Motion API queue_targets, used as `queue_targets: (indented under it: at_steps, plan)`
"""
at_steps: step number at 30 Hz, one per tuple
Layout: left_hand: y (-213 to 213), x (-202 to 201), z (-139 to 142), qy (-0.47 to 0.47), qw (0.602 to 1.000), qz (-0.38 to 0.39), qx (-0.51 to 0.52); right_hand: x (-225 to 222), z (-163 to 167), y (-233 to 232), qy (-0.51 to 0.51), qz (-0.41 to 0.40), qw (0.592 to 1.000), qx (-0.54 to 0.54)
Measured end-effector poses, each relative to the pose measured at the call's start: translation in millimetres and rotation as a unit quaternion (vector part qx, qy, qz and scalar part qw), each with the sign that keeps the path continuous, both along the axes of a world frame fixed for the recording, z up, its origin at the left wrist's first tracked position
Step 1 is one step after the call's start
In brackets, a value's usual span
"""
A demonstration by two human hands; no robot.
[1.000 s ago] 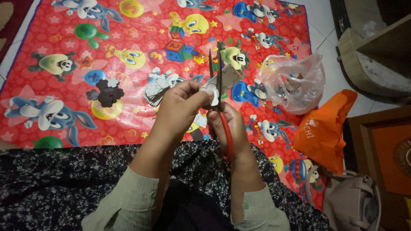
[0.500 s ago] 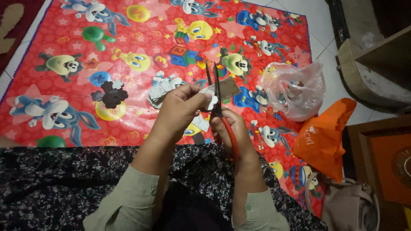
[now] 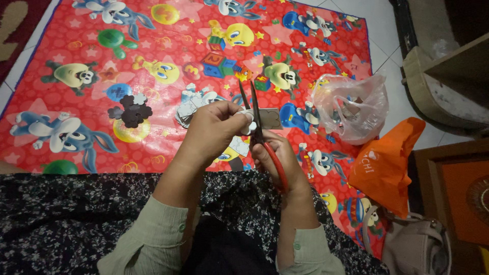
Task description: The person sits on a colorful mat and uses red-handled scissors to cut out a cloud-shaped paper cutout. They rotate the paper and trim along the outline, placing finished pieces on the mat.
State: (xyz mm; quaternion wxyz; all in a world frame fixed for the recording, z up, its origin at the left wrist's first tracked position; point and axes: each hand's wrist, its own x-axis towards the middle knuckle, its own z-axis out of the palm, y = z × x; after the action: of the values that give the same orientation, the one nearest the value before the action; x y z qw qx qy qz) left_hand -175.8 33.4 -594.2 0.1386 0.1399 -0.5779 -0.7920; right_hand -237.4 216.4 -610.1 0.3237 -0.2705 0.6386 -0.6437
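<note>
Over the lap w/ the dark flowered cloth (image 3: 61, 224), the right hand (image 3: 277, 160) has its grip closed on red-handled scissors (image 3: 265, 147), blades open and pointing up. The left hand (image 3: 214, 135) pinches a small pale card piece (image 3: 267, 118) between the blades. Beyond, on the red cartoon mat (image 3: 153, 46), lie dark cut-outs (image 3: 133, 111); a clear plastic bag (image 3: 351, 104) and an orange bag (image 3: 387, 163) sit to the right.
</note>
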Motion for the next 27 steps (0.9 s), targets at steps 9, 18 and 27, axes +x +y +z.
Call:
queue_targets:
  at_steps: [9,18,27]
  plan:
    - [-1.4,1.6,2.1,-0.013,1.000,-0.002,-0.003,0.1,-1.1,2.2,-0.023,-0.001,1.000,0.005]
    - [-3.8,5.8,8.8,-0.040,0.997,-0.020,-0.065,-5.4,-6.1,7.6,0.010,0.048,0.999,-0.006]
    - [-5.5,4.8,11.8,-0.061,0.995,-0.041,-0.064,-7.8,-7.9,13.0,-0.011,0.018,0.999,0.025]
